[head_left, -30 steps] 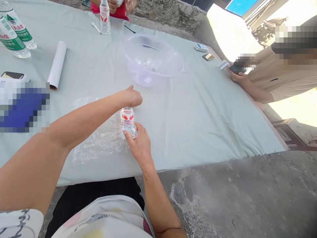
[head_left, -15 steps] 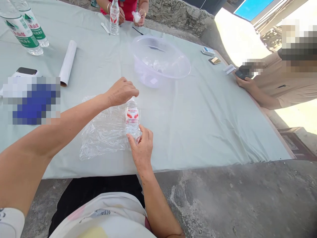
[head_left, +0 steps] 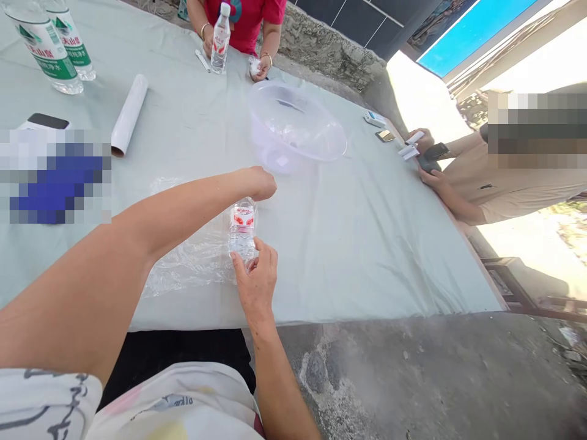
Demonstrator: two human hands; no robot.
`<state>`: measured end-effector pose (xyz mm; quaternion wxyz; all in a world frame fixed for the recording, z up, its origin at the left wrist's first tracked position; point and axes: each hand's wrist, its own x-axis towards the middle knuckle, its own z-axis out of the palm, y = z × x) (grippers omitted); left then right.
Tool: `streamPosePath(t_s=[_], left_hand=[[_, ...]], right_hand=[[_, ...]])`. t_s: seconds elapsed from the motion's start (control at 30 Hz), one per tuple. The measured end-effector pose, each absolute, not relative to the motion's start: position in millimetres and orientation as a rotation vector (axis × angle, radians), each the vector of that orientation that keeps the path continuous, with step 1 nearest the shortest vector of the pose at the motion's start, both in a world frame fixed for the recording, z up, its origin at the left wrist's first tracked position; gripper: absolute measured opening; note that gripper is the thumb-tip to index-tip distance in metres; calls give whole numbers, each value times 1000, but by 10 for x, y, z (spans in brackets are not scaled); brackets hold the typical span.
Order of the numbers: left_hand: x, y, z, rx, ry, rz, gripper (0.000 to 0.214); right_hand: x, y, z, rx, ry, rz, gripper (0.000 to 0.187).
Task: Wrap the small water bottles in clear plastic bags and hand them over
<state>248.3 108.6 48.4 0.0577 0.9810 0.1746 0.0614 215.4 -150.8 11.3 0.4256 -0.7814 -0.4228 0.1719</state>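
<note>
A small clear water bottle (head_left: 242, 227) with a red label stands on a sheet of crumpled clear plastic film (head_left: 192, 256) near the front edge of the cloth-covered table (head_left: 367, 232). My right hand (head_left: 255, 282) grips the bottle's lower part with thumb and fingers. My left hand (head_left: 259, 182) is closed over the top of the bottle, hiding the cap.
A large clear plastic basin (head_left: 296, 128) sits behind the bottle. A white roll (head_left: 129, 114), two big green-labelled bottles (head_left: 50, 43) and a phone (head_left: 48, 120) lie at the left. A person in red (head_left: 243, 24) with another bottle (head_left: 220, 38) sits opposite; a person's hands (head_left: 431, 165) rest at right.
My left hand has shifted slightly right over the bottle's top. My right hand stays on the bottle. The camera has tilted, showing more of the far side.
</note>
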Motion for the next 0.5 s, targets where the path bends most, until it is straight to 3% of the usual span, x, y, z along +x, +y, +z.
streamPosePath(t_s=[0.13, 0.3, 0.5], left_hand=[[2191, 1036, 601, 3056, 410, -16, 16], [1467, 960, 674, 3196, 428, 208, 32], [723, 850, 358, 3009, 656, 475, 36]], right_hand=[[2113, -1514, 44, -1908, -1072, 368, 49], [2022, -1485, -54, -1881, -1237, 150, 43], [1816, -1446, -53, -1828, -1482, -58, 35]])
